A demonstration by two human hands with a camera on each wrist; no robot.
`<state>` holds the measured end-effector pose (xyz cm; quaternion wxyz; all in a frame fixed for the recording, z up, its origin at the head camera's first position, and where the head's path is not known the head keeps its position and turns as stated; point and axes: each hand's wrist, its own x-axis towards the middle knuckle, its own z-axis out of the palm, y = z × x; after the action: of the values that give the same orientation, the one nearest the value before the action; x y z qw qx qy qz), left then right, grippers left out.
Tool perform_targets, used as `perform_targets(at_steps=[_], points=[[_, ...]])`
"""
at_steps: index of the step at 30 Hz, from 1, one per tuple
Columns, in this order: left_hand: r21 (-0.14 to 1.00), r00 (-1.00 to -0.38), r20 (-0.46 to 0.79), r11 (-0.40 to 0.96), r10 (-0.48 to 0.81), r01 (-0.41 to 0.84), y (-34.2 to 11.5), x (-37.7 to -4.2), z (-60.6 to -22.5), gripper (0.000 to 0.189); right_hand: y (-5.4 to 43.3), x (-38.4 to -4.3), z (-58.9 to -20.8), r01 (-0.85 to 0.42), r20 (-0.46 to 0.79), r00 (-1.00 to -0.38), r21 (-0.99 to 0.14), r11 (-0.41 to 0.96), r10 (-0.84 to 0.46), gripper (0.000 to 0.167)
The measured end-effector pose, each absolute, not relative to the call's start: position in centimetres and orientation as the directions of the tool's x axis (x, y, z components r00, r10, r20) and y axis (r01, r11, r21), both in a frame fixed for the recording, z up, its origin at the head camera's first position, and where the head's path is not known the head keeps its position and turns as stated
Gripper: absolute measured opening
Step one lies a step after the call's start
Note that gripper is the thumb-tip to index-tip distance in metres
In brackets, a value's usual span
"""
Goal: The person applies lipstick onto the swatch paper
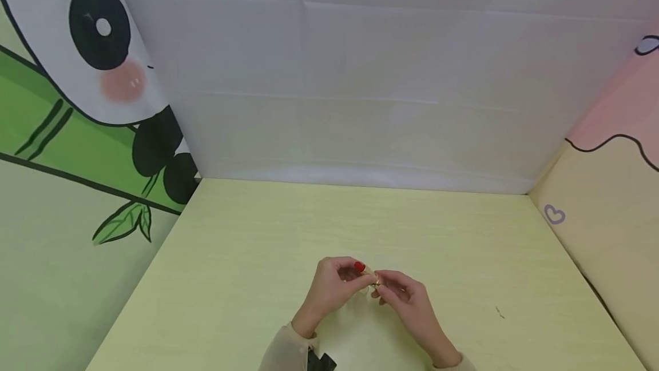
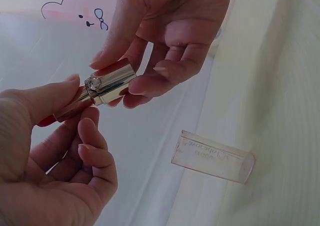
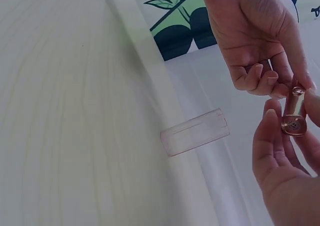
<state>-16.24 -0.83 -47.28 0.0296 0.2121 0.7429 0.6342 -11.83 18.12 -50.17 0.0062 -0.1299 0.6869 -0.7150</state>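
Your head camera looks forward and down from above your bare left hand (image 1: 332,286) and right hand (image 1: 409,305), far enough off to take in the pale yellow wood-grain tabletop (image 1: 231,279) around them and the creased white sheet (image 1: 360,56) beyond. Your left-wrist camera, close beside its hand, faces rightward; the right-wrist one, just as near, faces leftward. These two sideways-turned views share both hands, the shiny gold cylindrical tube (image 2: 114,85) between them and the clear plastic cylinder (image 2: 215,158) near them.
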Motion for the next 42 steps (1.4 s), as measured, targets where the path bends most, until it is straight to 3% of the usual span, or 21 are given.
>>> perform_targets(at_steps=[11,20,28,35,42], points=[[0.962,-0.911,0.225,0.072,0.345,0.265,-0.3,-16.6,-47.4,0.015,18.4,-12.1,-49.9,-0.095,0.109,-0.986,-0.99,-0.105,-0.13,0.028],[0.956,-0.897,0.224,0.094,0.38,0.278,-0.1,-16.0,-43.7,0.011,19.1,-12.4,-49.0,-0.112,0.118,-0.988,-0.992,-0.064,-0.101,0.026],[0.957,-0.895,0.186,0.133,0.405,0.259,0.3,-17.7,-46.5,0.018,19.9,-12.8,-48.9,-0.136,0.139,-0.986,-0.99,-0.038,-0.093,0.025],[0.945,-0.899,0.15,0.208,0.411,0.253,0.0,-18.6,-46.9,0.036,20.8,-13.8,-48.4,-0.141,0.14,-0.989,-0.99,0.007,-0.053,0.023],[0.943,-0.911,0.122,0.239,0.394,0.229,0.2,-19.2,-46.9,0.039,21.5,-14.5,-48.1,-0.103,0.103,-0.995,-0.994,0.043,-0.003,0.024]])
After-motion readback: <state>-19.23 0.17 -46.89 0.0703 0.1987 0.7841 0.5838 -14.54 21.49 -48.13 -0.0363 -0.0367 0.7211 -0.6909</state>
